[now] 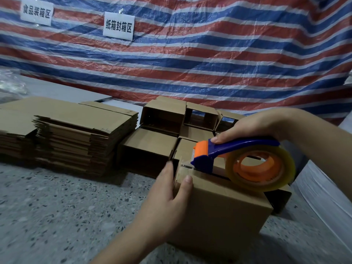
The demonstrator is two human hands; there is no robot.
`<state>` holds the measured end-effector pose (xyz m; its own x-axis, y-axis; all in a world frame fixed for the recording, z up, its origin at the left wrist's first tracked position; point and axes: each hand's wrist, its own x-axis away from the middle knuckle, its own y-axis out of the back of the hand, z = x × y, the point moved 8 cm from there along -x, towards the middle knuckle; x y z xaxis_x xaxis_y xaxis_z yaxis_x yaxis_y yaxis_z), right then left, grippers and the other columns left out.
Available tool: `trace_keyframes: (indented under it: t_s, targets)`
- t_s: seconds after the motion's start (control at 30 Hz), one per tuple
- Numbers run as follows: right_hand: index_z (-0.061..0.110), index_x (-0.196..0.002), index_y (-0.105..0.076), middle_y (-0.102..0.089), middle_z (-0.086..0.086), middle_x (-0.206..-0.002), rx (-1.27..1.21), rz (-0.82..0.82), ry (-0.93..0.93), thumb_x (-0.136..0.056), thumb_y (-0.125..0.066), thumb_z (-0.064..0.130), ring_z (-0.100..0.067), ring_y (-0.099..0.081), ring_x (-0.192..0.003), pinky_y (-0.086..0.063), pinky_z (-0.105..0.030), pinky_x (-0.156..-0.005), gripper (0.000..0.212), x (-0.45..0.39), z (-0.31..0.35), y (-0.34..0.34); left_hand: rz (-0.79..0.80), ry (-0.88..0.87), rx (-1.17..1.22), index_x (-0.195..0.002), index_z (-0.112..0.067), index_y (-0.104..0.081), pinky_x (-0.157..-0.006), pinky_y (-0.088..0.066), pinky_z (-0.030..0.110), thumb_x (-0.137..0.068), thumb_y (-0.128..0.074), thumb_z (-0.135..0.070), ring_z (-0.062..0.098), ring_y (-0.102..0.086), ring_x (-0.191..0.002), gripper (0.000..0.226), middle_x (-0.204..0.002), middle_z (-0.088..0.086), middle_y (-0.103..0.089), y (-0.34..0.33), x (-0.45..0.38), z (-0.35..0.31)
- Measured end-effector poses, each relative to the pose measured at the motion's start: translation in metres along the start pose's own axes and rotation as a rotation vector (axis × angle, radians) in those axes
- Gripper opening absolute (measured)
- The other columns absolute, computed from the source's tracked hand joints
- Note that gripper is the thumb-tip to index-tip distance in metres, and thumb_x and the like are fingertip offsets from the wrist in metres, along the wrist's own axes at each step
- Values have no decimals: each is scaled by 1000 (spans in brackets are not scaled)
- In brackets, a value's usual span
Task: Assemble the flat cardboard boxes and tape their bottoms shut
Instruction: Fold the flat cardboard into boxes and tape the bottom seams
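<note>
From my feed, the right hand [253, 128] was curled round the blue handle of the tape dispenser [236, 159], thumb laid along its top. The dispenser's orange-and-blue head pointed away and to the left, its long axis running along the top seam of the cardboard box [219, 210], with the roll of clear tape [261, 166] trailing toward me on the right. The left hand [169, 189] gripped the box's far left corner, thumb pressed on the top face, fingers down the side. The box stood on the speckled floor [57, 206], just in front of a cluster of assembled boxes [163, 119]. To the left lay a stack of flat boxes [80, 138]. On the striped tarp [209, 54] behind, one paper sign [119, 27] read 纸箱封箱区; another sign [37, 13] read 食品装箱区.
</note>
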<state>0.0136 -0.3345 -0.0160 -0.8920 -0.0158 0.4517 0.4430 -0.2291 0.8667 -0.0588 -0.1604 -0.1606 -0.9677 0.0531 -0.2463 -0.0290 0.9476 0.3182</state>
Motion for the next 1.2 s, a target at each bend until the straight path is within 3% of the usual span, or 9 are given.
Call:
trace_keyframes:
  t_s: [0.1,0.2,0.33,0.43,0.6,0.83,1.0,1.1,1.2]
  targets:
    - [15,-108,-69,-78,-7,-88,7,-9,-2,-50,-71,72,-16,-72,-69,-56,-28,-67,81,2,0,1,-15,-214,-245,-153,-48,-2,-121,-11,28,-85,-27,-73,-10,-1,-144,76,-158,-31,-2,7,-7,-25]
    - [14,-106,-69,-78,-5,-84,26,-12,-4,-55,-70,72,-14,-72,-65,-56,-26,-62,77,3,0,1,39,-262,-525,-152,-46,-14,-118,-5,24,-79,-14,-80,-9,-4,-143,80,-160,-26,-11,3,-14,-27]
    - [13,-102,-71,-77,-6,-79,100,-20,-19,-52,-68,77,-15,-72,-62,-55,-26,-56,81,5,-1,5,-26,-346,-824,-152,-43,-20,-117,-5,29,-81,1,-81,1,-6,-148,83,-159,-22,-16,7,-16,-34]
    - [13,-98,-72,-77,-6,-76,142,-17,-27,-50,-65,81,-16,-73,-63,-56,-26,-56,83,5,-6,9,-38,-357,-882,-151,-42,-25,-118,-11,31,-83,1,-81,4,-8,-149,82,-158,-22,-22,10,-17,-38]
    - [14,-102,-73,-78,-10,-91,182,3,-116,-49,-64,83,-21,-74,-77,-58,-34,-78,88,12,-42,15,-21,-352,-887,-150,-40,-30,-116,-11,26,-85,-5,-78,3,-10,-148,80,-157,-22,-26,10,-14,-40]
    - [15,-109,-66,-78,-10,-96,243,12,-194,-53,-60,82,-24,-76,-86,-61,-29,-71,88,13,-69,7,-5,-370,-1003,-147,-29,-39,-117,-19,29,-87,-5,-62,8,-21,-147,76,-157,-9,-34,3,-11,-60]
    - [17,-105,-67,-78,-3,-81,228,-13,-166,-50,-63,83,-17,-76,-73,-58,-26,-61,86,7,-69,10,151,-435,-1084,-157,-24,-6,-117,8,30,-95,-13,-63,11,2,-151,74,-165,-2,-1,-27,-12,-71]
    - [17,-105,-66,-77,-2,-77,207,10,-170,-44,-66,84,-16,-76,-70,-57,-24,-56,91,5,-73,10,263,-453,-1162,-157,-24,-2,-120,4,33,-90,-13,-74,13,-2,-151,84,-165,-2,-5,-44,-10,-68]
    - [15,-103,-68,-78,-4,-77,222,26,-136,-41,-68,86,-18,-76,-68,-58,-27,-59,94,3,-73,8,247,-459,-1197,-157,-24,-10,-121,-2,31,-89,-14,-75,13,-9,-151,85,-164,-3,-13,-43,-13,-68]
